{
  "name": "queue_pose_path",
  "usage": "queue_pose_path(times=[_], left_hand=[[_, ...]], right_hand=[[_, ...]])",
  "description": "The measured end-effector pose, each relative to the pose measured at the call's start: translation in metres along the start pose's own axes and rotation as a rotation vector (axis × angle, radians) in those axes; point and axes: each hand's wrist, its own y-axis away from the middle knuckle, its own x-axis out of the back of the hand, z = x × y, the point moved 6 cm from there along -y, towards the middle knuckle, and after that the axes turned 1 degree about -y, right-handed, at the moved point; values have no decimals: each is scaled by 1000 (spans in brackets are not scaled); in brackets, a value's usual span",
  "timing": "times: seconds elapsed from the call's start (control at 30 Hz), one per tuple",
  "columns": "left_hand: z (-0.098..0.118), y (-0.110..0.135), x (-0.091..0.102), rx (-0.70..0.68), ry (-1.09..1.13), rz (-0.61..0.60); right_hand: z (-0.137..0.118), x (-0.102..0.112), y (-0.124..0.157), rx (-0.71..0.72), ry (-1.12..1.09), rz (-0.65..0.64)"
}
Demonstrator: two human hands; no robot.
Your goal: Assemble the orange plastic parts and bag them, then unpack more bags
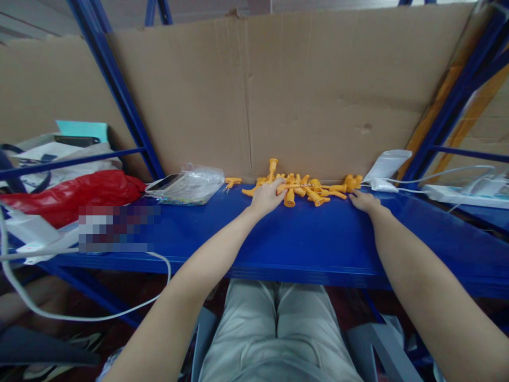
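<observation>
A heap of orange plastic pieces (316, 196), some with flared cup-like ends and small metal chains, lies along the back of the blue shelf (278, 239). At the heap's left side, my left hand (267, 197) has its fingers curled against an orange piece (289, 199); the fingertips are partly hidden. My right hand (363, 201) rests low at the right end, fingers stretched out and touching or close beside a chunky orange piece (352, 182). One small orange piece with a chain (233, 182) lies apart, to the left.
Behind the shelf stands a cardboard sheet (318, 95) between blue metal posts (123, 101). Left are a clear plastic packet (194, 185), a red bag (99, 191) and a white cable (99, 319). A white packet (387, 165) and a power strip (465, 195) sit right.
</observation>
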Motion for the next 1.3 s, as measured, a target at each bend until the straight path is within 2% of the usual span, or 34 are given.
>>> queue_pose_path(times=[0.1, 0.3, 0.8, 0.9, 1.07, 1.17, 1.3], left_hand=[[1, 0, -1, -14, 6, 4], [2, 0, -1, -8, 3, -8], [4, 1, -1, 1, -4, -48], [4, 1, -2, -1, 1, -43], [3, 1, -3, -5, 3, -38], [3, 1, -4, -7, -5, -34], [3, 1, -5, -14, -10, -28]], right_hand=[[-5, 3, 9, -83, -5, -86], [-15, 11, 16, -45, 3, -71], [-12, 9, 21, -175, -22, -170], [-18, 16, 25, -140, -8, -111], [-26, 21, 21, 12, 28, -17], [-21, 14, 15, 21, 16, -43], [-11, 5, 8, -58, -12, -118]])
